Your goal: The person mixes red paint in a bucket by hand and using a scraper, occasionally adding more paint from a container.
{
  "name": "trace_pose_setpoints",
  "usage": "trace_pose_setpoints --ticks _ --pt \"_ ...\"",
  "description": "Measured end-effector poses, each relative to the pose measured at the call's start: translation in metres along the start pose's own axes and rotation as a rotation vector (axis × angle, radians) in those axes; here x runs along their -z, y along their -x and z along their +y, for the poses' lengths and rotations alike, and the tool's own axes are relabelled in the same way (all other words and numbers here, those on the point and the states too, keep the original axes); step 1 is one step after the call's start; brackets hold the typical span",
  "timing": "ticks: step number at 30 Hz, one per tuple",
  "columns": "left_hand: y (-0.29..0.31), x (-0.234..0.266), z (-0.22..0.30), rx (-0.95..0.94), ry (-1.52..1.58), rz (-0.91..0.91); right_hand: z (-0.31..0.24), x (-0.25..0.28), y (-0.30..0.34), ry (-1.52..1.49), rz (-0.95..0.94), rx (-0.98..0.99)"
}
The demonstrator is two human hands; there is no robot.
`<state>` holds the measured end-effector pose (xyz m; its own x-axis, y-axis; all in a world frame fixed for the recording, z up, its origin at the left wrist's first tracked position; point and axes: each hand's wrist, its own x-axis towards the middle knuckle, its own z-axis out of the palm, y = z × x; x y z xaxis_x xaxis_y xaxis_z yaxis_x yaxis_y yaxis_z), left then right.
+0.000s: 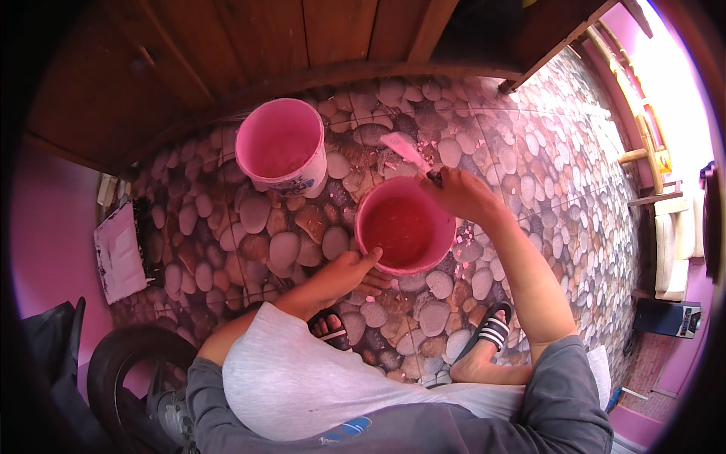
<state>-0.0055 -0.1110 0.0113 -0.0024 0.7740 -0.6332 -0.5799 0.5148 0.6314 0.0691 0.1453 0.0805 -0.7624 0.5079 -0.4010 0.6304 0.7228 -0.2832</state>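
A pink bucket (440, 236) stands on the floor between my feet, with reddish-pink stuff in its bottom. At its near left side, my left hand (354, 274) grips it, thumb at the rim and fingers along the outer wall. My right hand (463, 195) is closed round the dark handle of a scraper (407, 150), over the bucket's far right rim. The scraper's flat blade is coated pink and points away to the left, beyond the rim. Farther left stands a second bucket (281, 140), pink inside, its outside pale with a printed label.
Pink flakes (467, 250) litter the pebble-patterned floor around the near bucket. Brown wooden furniture (249, 38) runs along the far side. At left, a pink-smeared white panel (121, 253) leans near the wall, with a black wheel (106, 378) closer to me. A speaker-like box (667, 318) stands at right.
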Motion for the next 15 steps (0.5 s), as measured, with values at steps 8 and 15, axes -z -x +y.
trace_pose_setpoints --ticks 8,15 --pt "0.001 0.025 -0.009 -0.222 -0.467 0.325 0.009 0.020 0.019 -0.019 0.104 -0.016" --pt "-0.011 0.030 0.015 -0.555 -0.686 0.347 -0.020 0.109 0.084 0.158 -0.054 0.184"
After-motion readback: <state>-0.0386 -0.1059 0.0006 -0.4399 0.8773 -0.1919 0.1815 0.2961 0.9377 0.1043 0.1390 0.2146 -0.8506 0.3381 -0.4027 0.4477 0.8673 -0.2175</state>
